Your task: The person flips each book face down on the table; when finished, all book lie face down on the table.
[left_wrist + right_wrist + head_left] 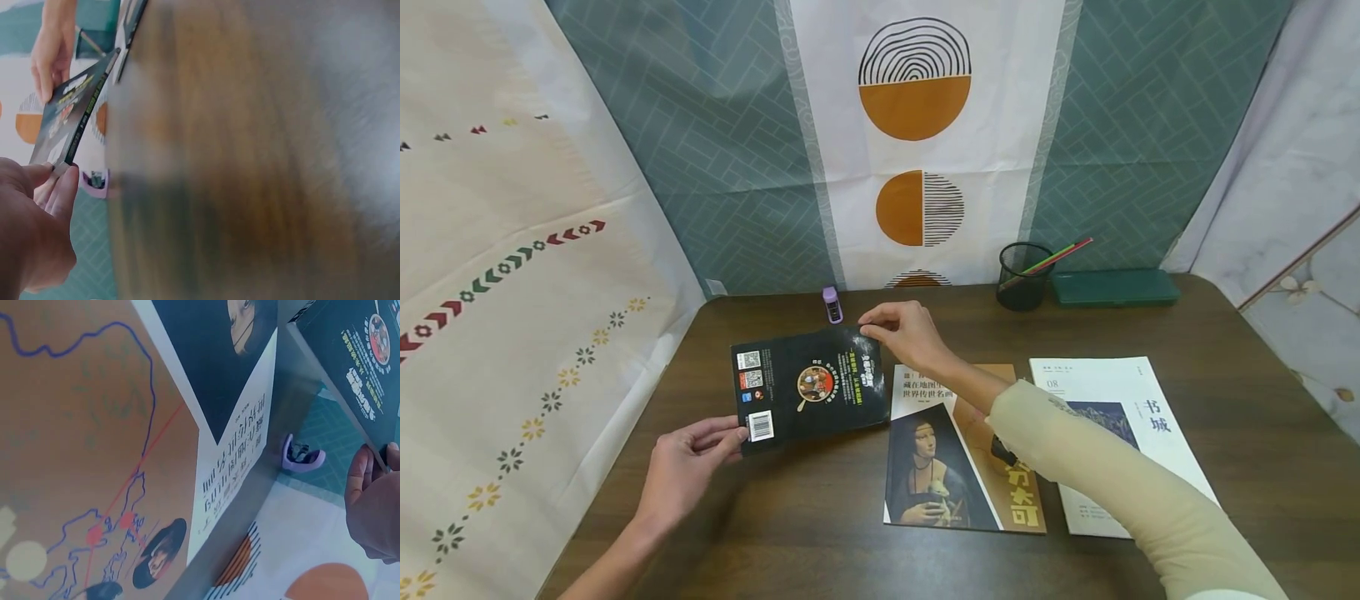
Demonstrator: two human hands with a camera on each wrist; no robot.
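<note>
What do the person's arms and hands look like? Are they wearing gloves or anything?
No gloves! The left hand and right hand are both bare, and no rings show. The right arm wears a plain-looking, pale cream sleeve, a little wrinkled, that stops short of the wrist. The left forearm is bare as far as the picture shows.

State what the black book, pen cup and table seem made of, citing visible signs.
Black book: probably paper with a smooth, slightly glossy cover; it shows print and a pale sheen.
Pen cup: likely black metal mesh; its wall is partly see-through.
Table: wood or wood-look laminate, smooth, dark brown; grain streaks and soft reflections show.
</note>
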